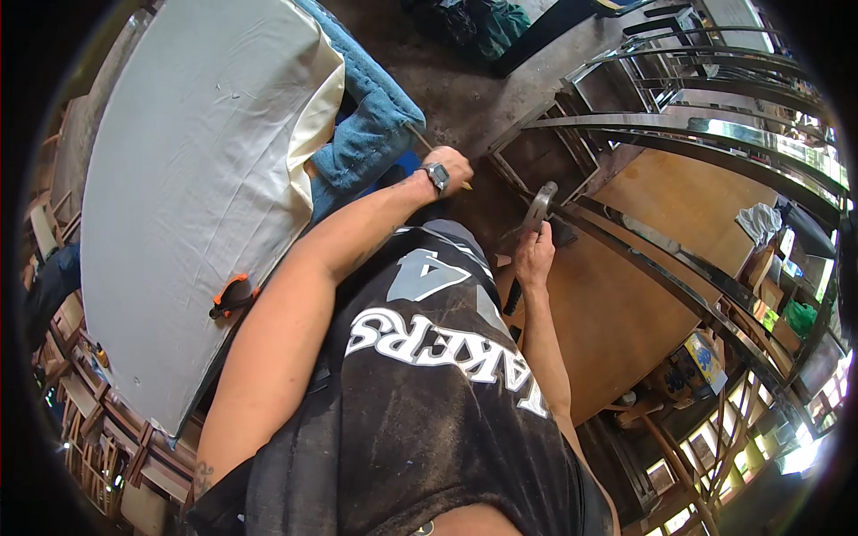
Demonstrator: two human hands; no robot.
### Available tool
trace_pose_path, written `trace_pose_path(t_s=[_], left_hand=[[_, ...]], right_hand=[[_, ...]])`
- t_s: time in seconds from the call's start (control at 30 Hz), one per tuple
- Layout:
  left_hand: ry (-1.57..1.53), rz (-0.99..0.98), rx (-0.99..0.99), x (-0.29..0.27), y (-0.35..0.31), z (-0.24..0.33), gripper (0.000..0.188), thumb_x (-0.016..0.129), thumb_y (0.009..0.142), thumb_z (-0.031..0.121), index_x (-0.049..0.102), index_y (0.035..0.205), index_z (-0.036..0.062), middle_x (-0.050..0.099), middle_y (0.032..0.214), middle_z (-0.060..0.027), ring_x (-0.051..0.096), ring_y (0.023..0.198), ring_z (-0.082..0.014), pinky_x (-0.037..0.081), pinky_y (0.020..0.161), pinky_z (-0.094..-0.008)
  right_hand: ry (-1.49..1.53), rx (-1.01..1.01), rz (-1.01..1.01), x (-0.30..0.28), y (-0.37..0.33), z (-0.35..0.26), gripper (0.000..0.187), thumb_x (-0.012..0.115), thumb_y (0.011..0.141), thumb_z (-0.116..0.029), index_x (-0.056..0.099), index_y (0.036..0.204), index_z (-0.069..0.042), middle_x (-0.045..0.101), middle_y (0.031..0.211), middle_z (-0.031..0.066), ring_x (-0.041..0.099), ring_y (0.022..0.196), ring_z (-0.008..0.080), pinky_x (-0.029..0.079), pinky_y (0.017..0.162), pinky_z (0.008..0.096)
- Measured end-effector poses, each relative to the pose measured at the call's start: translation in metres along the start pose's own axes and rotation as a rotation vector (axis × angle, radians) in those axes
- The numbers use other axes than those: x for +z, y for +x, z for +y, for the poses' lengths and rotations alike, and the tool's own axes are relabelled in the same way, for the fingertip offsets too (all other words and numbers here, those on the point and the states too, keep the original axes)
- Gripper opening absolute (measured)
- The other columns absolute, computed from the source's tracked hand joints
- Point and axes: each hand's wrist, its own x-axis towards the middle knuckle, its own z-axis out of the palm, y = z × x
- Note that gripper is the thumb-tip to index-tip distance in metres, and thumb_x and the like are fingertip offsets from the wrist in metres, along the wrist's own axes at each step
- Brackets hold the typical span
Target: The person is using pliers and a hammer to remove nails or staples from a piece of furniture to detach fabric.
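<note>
My left hand (454, 167), with a watch at the wrist, is closed round a screwdriver-like tool. Its thin shaft (417, 136) reaches to the corner of the blue padding (371, 134), and a yellow end sticks out below my fist. Whether the tip touches the padding I cannot tell. To the right, my right hand (534, 257) grips a hammer (539, 207) close under its metal head, the black handle hanging down. Pale fabric (206, 161) covers the large padded piece on the left, its loose edge folded back from the blue padding.
An orange and black spring clamp (234, 295) sits on the pale fabric's near edge. At right stand a brown board (617, 295) and dark, shiny curved frames (679, 129). Dark plastic bags (487, 27) lie on the floor (447, 94) at the far side. Stacked wood (98, 420) fills the lower left.
</note>
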Motion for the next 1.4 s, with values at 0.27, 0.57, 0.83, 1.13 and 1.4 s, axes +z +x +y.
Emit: trace_pose_path(t_s=[0.27, 0.57, 0.83, 1.13, 1.4], left_hand=[[-0.046, -0.531, -0.114, -0.019, 0.012, 0.013, 0.025, 0.062, 0.074, 0.023, 0.072, 0.094, 0.0120, 0.070, 0.091, -0.0069, 0.068, 0.084, -0.0229, 0.052, 0.065, -0.0453], [-0.465, 0.359, 0.039, -0.146, -0.026, 0.053, 0.015, 0.064, 0.073, 0.019, 0.062, 0.079, 0.0061, 0.065, 0.077, -0.0139, 0.064, 0.076, -0.0322, 0.051, 0.068, -0.0422], [-0.613, 0.543, -0.046, -0.136, 0.004, 0.021, 0.016, 0.063, 0.069, 0.016, 0.060, 0.081, 0.0061, 0.064, 0.078, -0.0142, 0.063, 0.078, -0.0337, 0.051, 0.067, -0.0432], [-0.662, 0.415, -0.216, -0.148, 0.018, 0.011, 0.018, 0.062, 0.069, 0.015, 0.061, 0.084, 0.0059, 0.064, 0.081, -0.0143, 0.063, 0.081, -0.0332, 0.051, 0.071, -0.0418], [-0.696, 0.407, -0.329, -0.149, 0.028, 0.007, 0.016, 0.060, 0.073, 0.019, 0.062, 0.083, 0.0072, 0.064, 0.082, -0.0130, 0.063, 0.080, -0.0317, 0.051, 0.070, -0.0419]], right_hand=[[0.008, 0.082, -0.040, -0.018, -0.022, 0.024, 0.034, 0.043, 0.098, -0.035, 0.052, 0.090, -0.003, 0.052, 0.060, 0.0111, 0.053, 0.054, 0.0238, 0.042, 0.053, 0.0367], [-0.146, 0.061, 0.029, -0.040, 0.026, -0.005, 0.031, 0.043, 0.097, -0.032, 0.053, 0.090, -0.003, 0.053, 0.063, 0.0095, 0.054, 0.058, 0.0225, 0.042, 0.055, 0.0367], [-0.092, -0.121, -0.025, -0.046, 0.114, -0.069, 0.037, 0.044, 0.098, -0.038, 0.053, 0.088, -0.003, 0.051, 0.061, 0.0052, 0.050, 0.055, 0.0150, 0.040, 0.051, 0.0317], [0.102, -0.140, -0.283, -0.035, 0.199, -0.098, 0.032, 0.047, 0.097, -0.035, 0.055, 0.089, -0.005, 0.044, 0.060, -0.0028, 0.040, 0.054, 0.0061, 0.034, 0.048, 0.0249], [0.247, -0.122, -0.435, -0.028, 0.247, -0.107, 0.025, 0.043, 0.099, -0.032, 0.047, 0.089, -0.009, 0.039, 0.061, -0.0043, 0.037, 0.050, 0.0030, 0.030, 0.041, 0.0180]])
